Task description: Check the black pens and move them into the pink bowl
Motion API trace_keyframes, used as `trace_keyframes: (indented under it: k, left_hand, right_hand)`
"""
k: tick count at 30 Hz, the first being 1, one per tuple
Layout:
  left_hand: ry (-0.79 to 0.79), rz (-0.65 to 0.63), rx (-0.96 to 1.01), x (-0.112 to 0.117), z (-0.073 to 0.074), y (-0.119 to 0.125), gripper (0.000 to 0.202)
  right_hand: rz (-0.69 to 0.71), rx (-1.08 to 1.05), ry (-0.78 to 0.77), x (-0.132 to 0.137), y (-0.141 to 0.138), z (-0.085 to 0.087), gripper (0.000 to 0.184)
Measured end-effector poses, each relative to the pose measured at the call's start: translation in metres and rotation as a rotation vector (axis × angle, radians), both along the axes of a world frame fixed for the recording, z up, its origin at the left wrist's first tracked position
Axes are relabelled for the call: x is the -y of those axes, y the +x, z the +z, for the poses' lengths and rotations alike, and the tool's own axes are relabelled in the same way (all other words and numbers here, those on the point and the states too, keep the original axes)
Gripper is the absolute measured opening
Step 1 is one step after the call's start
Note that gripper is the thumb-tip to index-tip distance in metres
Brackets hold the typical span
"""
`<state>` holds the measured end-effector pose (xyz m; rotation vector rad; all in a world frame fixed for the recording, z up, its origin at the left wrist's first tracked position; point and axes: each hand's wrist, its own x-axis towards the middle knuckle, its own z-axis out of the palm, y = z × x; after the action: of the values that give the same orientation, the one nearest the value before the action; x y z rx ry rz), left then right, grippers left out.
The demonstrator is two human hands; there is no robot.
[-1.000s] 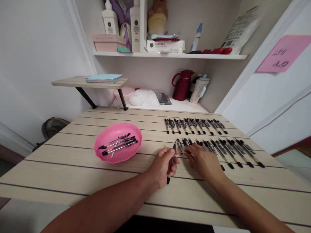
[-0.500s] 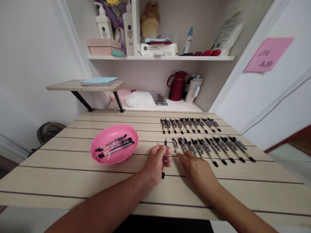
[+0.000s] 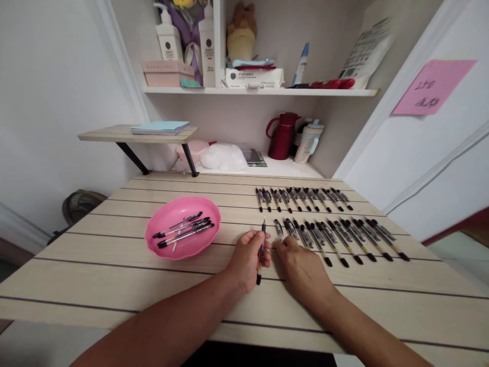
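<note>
My left hand (image 3: 248, 257) is closed round a black pen (image 3: 261, 251), held nearly upright over the wooden table (image 3: 114, 275), tip pointing away. My right hand (image 3: 298, 265) lies palm down right beside it, fingers stretched, its fingertips touching the leftmost pen of the near row of pens (image 3: 344, 235). A second, far row of pens (image 3: 301, 198) lies parallel behind. To the left stands a pink bowl (image 3: 182, 232) with several pens inside.
At the back a small raised shelf (image 3: 133, 134) carries notebooks. Behind the table sit a red jug (image 3: 282, 135), a cup (image 3: 307, 140) and a white bundle (image 3: 223, 156). An upper shelf (image 3: 260, 90) holds bottles and boxes. A pink note (image 3: 433, 86) hangs on the right.
My right hand slid left along the near row, from over its pens to its left end beside my left hand. My left hand kept the pen and tipped it more upright.
</note>
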<state>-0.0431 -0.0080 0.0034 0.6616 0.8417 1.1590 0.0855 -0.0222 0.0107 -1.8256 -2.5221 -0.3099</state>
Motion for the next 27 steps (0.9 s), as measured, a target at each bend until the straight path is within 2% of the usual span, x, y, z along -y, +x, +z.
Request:
trace_keyframes:
  k: [12, 18, 21, 24, 27]
  left_hand:
    - [-0.004, -0.016, 0.006, 0.0, 0.0, 0.0, 0.031]
    - [-0.007, 0.045, 0.013, 0.001, 0.0, 0.002, 0.026]
    - [-0.003, 0.086, 0.003, -0.001, 0.001, 0.0, 0.026]
    - [0.024, 0.097, -0.145, -0.005, 0.005, -0.003, 0.025]
    - [0.061, 0.05, -0.377, -0.015, 0.015, -0.004, 0.023]
  right_hand:
    - [-0.015, 0.01, 0.025, -0.005, 0.006, -0.003, 0.026]
    - [0.004, -0.058, -0.005, 0.016, 0.003, -0.001, 0.024]
    - [-0.014, -0.13, -0.039, 0.033, 0.005, -0.004, 0.03]
    - [-0.023, -0.227, -0.045, 0.048, 0.01, -0.012, 0.042]
    - [-0.012, -0.337, -0.032, 0.058, 0.017, -0.021, 0.043]
